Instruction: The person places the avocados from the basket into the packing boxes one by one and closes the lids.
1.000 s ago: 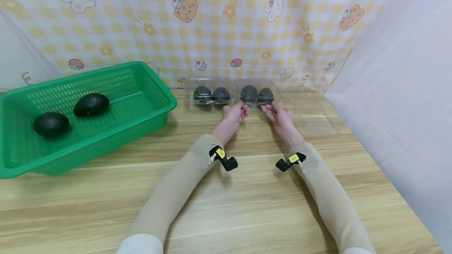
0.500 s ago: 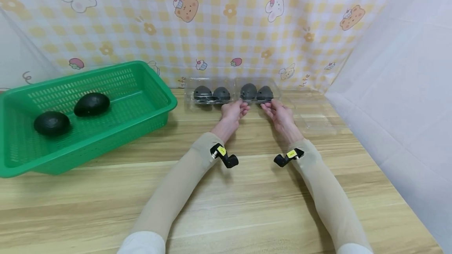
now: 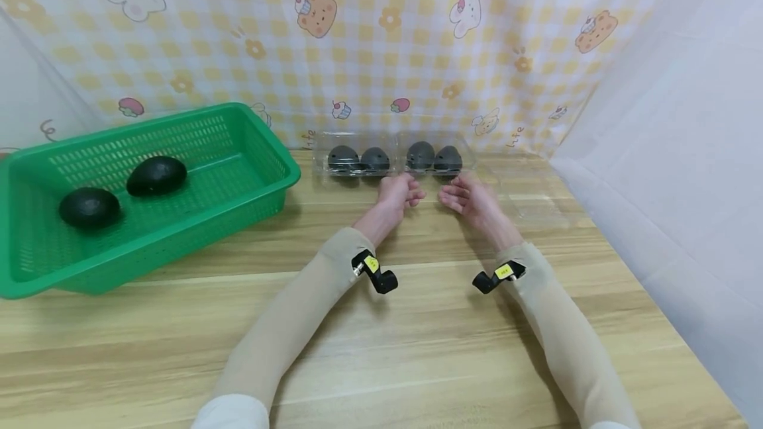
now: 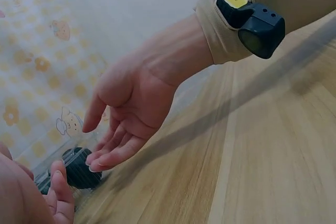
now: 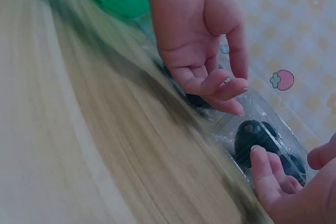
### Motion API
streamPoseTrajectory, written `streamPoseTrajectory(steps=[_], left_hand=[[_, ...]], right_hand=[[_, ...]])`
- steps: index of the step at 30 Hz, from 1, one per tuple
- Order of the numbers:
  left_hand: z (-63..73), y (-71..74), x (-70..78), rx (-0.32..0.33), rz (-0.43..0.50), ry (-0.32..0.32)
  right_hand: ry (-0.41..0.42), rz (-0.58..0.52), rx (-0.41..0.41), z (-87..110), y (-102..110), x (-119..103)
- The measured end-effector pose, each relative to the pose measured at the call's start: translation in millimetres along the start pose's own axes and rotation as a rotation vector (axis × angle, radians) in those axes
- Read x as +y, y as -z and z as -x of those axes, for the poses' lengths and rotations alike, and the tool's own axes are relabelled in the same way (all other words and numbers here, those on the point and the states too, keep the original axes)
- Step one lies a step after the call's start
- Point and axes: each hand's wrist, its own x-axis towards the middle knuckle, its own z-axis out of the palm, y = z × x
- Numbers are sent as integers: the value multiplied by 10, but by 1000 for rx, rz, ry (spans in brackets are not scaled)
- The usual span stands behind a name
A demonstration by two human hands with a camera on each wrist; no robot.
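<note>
In the head view, my left hand (image 3: 398, 196) and right hand (image 3: 472, 202) stand side by side, just in front of a clear plastic box (image 3: 465, 141). Two dark avocados sit in it, a rounder one (image 3: 420, 155) and a more pointed one (image 3: 448, 160). Neither hand holds anything, and their fingers are loosely bent. To the left, a second clear box (image 3: 322, 146) stands against it with a pair of avocados (image 3: 343, 159) inside. The right wrist view shows my right fingertips (image 5: 256, 153) in front of the avocado (image 5: 252, 137) in the box.
A green plastic basket (image 3: 262, 185) with two avocados (image 3: 157, 176) in it stands at the left. Right of the boxes, a clear plastic container (image 3: 530, 200) lies on the wooden table (image 3: 417, 349). A checked curtain (image 3: 381, 51) hangs behind, and white cloth (image 3: 673, 151) borders the right.
Both hands have drawn back slightly from the right box's front edge, the right hand a little more, toward the person. The boxes and avocados stay in place.
</note>
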Motion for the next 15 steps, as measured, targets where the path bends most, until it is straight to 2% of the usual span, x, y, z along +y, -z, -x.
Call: streamPoseTrajectory(steps=[5,10,15], left_hand=[[68,4,16,-58,-82,19],[131,21,30,-116,-168,41],[174,22,37,-166,-216,54]], right_hand=[[29,143,-38,104,-14,2],[118,253,-79,196,-29,-18],[215,356,-91,293,-22,-75]])
